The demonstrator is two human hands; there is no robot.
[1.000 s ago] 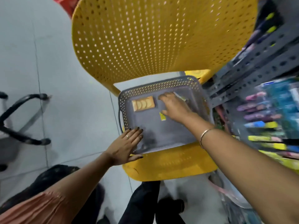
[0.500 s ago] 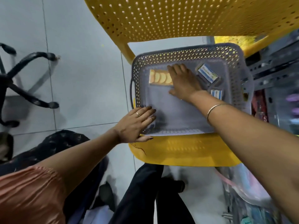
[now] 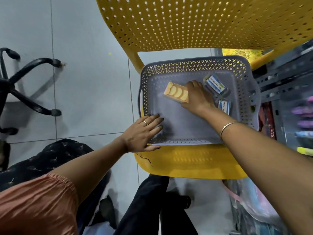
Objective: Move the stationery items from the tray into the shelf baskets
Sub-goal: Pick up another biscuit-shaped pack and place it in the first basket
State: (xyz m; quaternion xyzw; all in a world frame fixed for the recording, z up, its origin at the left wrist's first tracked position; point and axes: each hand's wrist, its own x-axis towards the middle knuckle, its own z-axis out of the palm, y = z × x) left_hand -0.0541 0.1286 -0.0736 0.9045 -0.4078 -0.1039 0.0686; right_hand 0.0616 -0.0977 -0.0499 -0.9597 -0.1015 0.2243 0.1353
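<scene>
Tray pinned flat by left hand, fingers spread, so no sliding on chair. Orange box clamped at end by right hand, probably for lifting.

Shelf contents are blurred (colours only); lower white box half-hidden by wrist.

Upper blue-and-white box in the grey tray: label reads "Maruti Mart", slanted along the box; smaller print on its green end illegible. Lower blue-and-white box, partly behind the right forearm: "Maruti Ma…", the rest cut off. Orange packet: pale oval pictures only, no legible text. Shelf goods at right too blurred to read.
</scene>
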